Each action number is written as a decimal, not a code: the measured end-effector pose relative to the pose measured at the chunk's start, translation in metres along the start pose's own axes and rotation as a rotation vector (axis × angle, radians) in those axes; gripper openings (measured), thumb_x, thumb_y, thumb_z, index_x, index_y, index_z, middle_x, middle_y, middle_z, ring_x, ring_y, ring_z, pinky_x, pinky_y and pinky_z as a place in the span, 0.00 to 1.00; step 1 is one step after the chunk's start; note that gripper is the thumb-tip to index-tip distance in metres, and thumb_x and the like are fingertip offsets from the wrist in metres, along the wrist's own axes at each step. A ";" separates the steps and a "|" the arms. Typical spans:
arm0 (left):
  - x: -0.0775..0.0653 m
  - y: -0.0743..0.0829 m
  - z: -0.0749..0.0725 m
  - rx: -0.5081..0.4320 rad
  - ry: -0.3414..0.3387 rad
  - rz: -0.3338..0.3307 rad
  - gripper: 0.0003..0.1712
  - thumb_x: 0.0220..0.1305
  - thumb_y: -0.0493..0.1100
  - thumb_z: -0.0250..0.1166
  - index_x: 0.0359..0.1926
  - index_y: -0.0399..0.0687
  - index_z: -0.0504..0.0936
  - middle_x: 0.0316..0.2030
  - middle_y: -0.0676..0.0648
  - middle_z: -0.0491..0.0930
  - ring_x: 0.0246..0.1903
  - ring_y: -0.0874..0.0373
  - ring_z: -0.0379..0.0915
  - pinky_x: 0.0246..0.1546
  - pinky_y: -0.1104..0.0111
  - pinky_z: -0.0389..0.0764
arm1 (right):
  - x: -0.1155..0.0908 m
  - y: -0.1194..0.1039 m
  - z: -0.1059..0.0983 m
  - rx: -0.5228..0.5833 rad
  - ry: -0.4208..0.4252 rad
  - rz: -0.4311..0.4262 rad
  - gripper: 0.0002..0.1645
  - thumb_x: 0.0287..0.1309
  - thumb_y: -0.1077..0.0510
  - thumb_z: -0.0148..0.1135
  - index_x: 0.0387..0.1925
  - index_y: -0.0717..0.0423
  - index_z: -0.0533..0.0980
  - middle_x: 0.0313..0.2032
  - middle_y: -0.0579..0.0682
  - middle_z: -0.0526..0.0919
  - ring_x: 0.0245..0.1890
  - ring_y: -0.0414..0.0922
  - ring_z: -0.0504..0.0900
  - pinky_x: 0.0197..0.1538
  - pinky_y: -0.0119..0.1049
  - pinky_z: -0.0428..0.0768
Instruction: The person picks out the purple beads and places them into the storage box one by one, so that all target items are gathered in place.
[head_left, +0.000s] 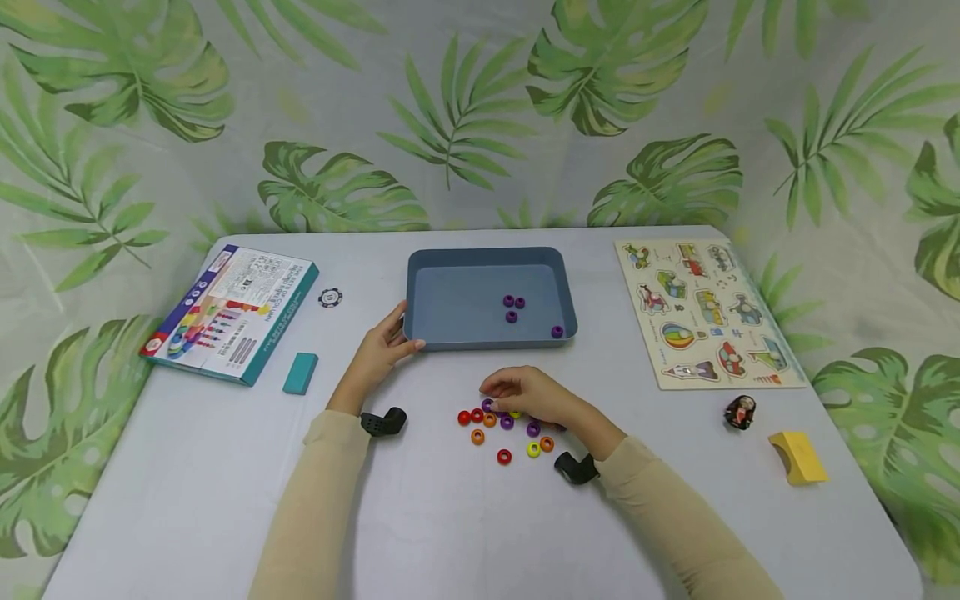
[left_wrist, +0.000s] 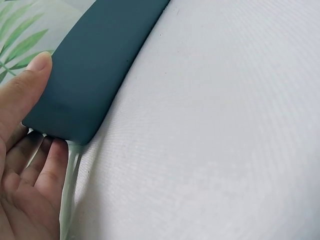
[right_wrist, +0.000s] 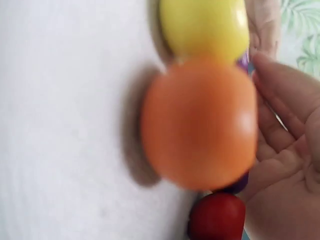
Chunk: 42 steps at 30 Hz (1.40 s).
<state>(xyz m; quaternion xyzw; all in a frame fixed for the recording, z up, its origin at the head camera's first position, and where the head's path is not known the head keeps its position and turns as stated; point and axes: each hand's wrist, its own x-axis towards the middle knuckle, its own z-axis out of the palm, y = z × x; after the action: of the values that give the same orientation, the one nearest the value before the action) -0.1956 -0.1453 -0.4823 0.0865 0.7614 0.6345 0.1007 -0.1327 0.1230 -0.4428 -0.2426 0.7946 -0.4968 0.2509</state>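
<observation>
At its near left corner, a blue-grey tray (head_left: 480, 343) is held by my left hand (head_left: 381, 350). The left wrist view shows the thumb against the tray's side (left_wrist: 95, 65) and the fingers curled under its corner. Several purple beads (head_left: 512, 317) lie inside. My right hand (head_left: 536, 393) is low over loose beads in front of the tray, thumb and fingers around a purple bead (head_left: 487, 405), their contact partly hidden. Around it lie red (head_left: 504, 457), orange (head_left: 477, 437), yellow (head_left: 533, 450) and more purple beads. Close to the right wrist camera, an orange bead (right_wrist: 200, 125) blocks much of the view.
To the left are a toy box (head_left: 232, 312), a poker chip (head_left: 330, 297) and a teal block (head_left: 301, 373). A picture puzzle board (head_left: 705, 317), a small dark figure (head_left: 740, 412) and a yellow arched block (head_left: 799, 457) lie on the right. Patterned cloth hangs behind the table.
</observation>
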 end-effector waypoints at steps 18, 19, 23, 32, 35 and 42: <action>-0.009 0.020 0.003 -0.015 -0.014 -0.001 0.45 0.47 0.40 0.62 0.62 0.50 0.45 0.60 0.42 0.45 0.57 0.50 0.47 0.49 0.70 0.63 | 0.009 0.010 0.000 -0.145 0.135 -0.032 0.11 0.46 0.60 0.58 0.36 0.53 0.75 0.30 0.42 0.75 0.30 0.38 0.71 0.35 0.28 0.74; -0.009 0.021 0.003 -0.012 -0.014 0.003 0.45 0.47 0.40 0.62 0.62 0.49 0.45 0.60 0.41 0.45 0.57 0.49 0.47 0.49 0.69 0.63 | 0.008 0.004 -0.003 -0.121 0.160 -0.048 0.11 0.47 0.62 0.58 0.36 0.55 0.75 0.31 0.44 0.75 0.31 0.39 0.72 0.36 0.29 0.74; -0.009 0.021 0.003 -0.022 -0.013 0.008 0.45 0.47 0.39 0.62 0.62 0.48 0.45 0.60 0.40 0.45 0.57 0.48 0.46 0.50 0.69 0.62 | 0.011 -0.021 -0.022 -0.011 0.254 -0.127 0.12 0.47 0.68 0.55 0.38 0.66 0.73 0.35 0.56 0.74 0.35 0.48 0.73 0.39 0.35 0.74; -0.001 0.001 0.001 0.000 0.001 0.008 0.47 0.44 0.46 0.63 0.62 0.56 0.47 0.60 0.46 0.47 0.57 0.54 0.49 0.48 0.73 0.64 | 0.052 0.015 -0.073 0.066 0.482 -0.031 0.16 0.48 0.58 0.57 0.40 0.60 0.73 0.38 0.52 0.75 0.37 0.42 0.74 0.39 0.34 0.73; 0.001 -0.001 0.001 -0.001 0.006 0.004 0.47 0.43 0.46 0.64 0.62 0.58 0.47 0.60 0.47 0.48 0.57 0.55 0.49 0.48 0.73 0.64 | 0.061 0.029 -0.081 0.049 0.537 0.053 0.14 0.47 0.59 0.57 0.39 0.58 0.74 0.39 0.51 0.75 0.38 0.42 0.74 0.39 0.36 0.72; 0.000 -0.001 0.001 0.004 0.018 -0.017 0.47 0.42 0.48 0.64 0.62 0.60 0.48 0.60 0.49 0.48 0.56 0.58 0.50 0.46 0.77 0.64 | 0.070 0.040 -0.085 -0.021 0.538 0.179 0.12 0.47 0.62 0.57 0.38 0.54 0.75 0.40 0.49 0.75 0.39 0.43 0.72 0.37 0.38 0.72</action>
<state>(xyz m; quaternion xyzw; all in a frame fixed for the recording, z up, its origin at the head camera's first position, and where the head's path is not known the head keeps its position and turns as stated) -0.1955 -0.1443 -0.4832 0.0743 0.7642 0.6330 0.0993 -0.2457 0.1511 -0.4581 -0.0334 0.8560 -0.5110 0.0715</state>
